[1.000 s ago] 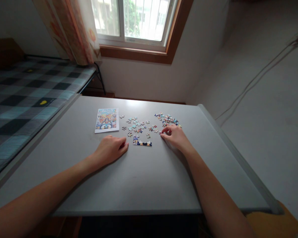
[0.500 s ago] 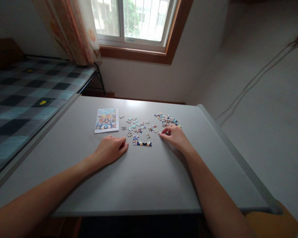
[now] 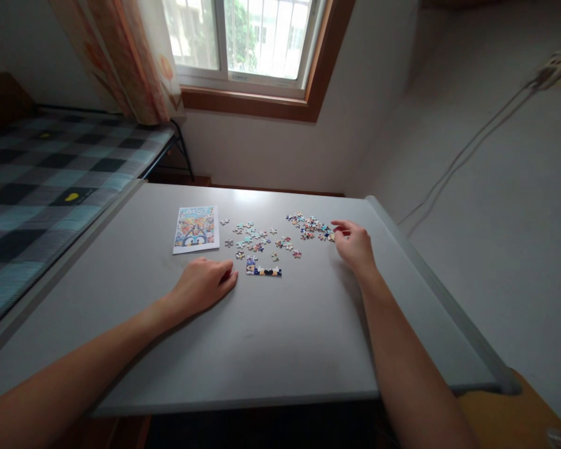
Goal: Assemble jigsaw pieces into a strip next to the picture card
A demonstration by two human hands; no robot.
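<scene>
My left hand [image 3: 202, 285] lies on the table with its fingers curled in and nothing visible in them. Just right of it is a small joined strip of jigsaw puzzle [image 3: 267, 272], L-shaped, with dark blue and cream parts. My right hand [image 3: 354, 244] is at the right end of a heap of loose puzzle pieces [image 3: 310, 223], its index finger and thumb apart. Beneath those fingertips a yellowish piece is partly hidden. A looser scatter of puzzle pieces [image 3: 250, 234] spreads behind the strip. One separate puzzle piece [image 3: 297, 254] lies between the strip and my right hand.
A printed picture sheet [image 3: 197, 229] lies flat behind my left hand. The grey table [image 3: 243, 349] has raised side edges. A bed with a checked cover [image 3: 75, 156] stands at the left, a window [image 3: 266, 37] beyond, and a cable [image 3: 467, 149] hangs along the right wall.
My right hand has moved right and slightly back to the heap's end, its fingers opening. The piece it was touching now lies on the table. My left hand has stayed put; the view shifted slightly.
</scene>
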